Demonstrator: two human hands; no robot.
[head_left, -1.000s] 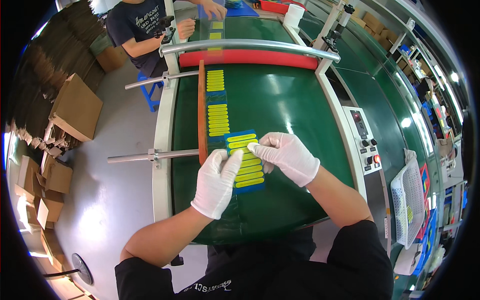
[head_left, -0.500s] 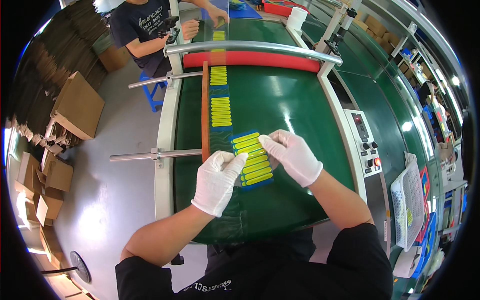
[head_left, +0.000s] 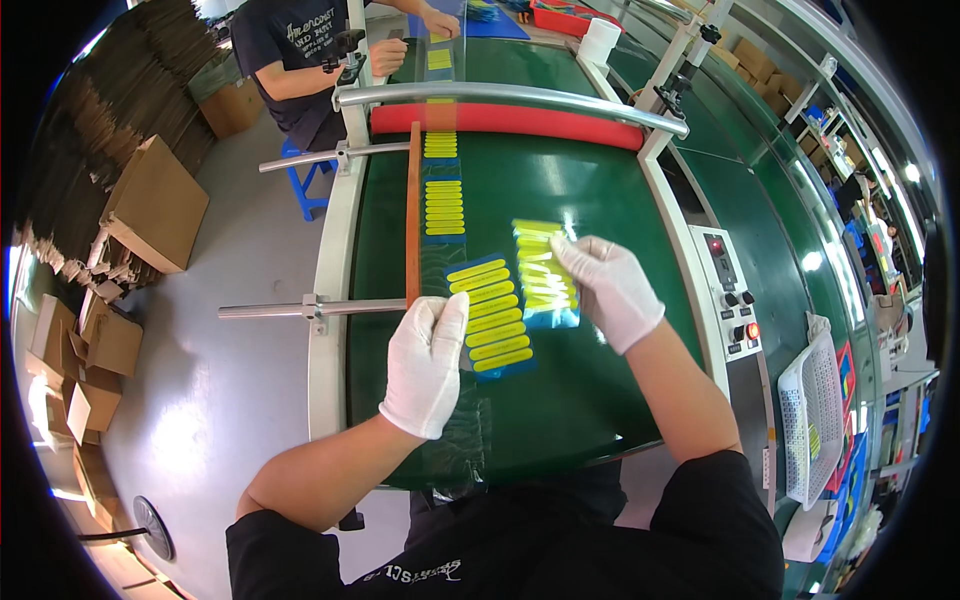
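Note:
White gloves cover both hands. My left hand pinches the left edge of a blue card with several yellow strips, thumb on top, held tilted above the green conveyor belt. To its right, my right hand grips the upper right edge of a second strip card, which is glossy with glare. The two cards are apart. Further up, strip cards lie in a row on a band of clear film, beside an orange guide bar.
A red roller and metal bar cross the belt. A control panel stands on the right, near a white basket. Another person's hands work at the far end. Cardboard boxes stand left.
One card in my hands has become two: my right hand has pulled the second card away to the right. The cards on the film have moved away from me, toward the roller.

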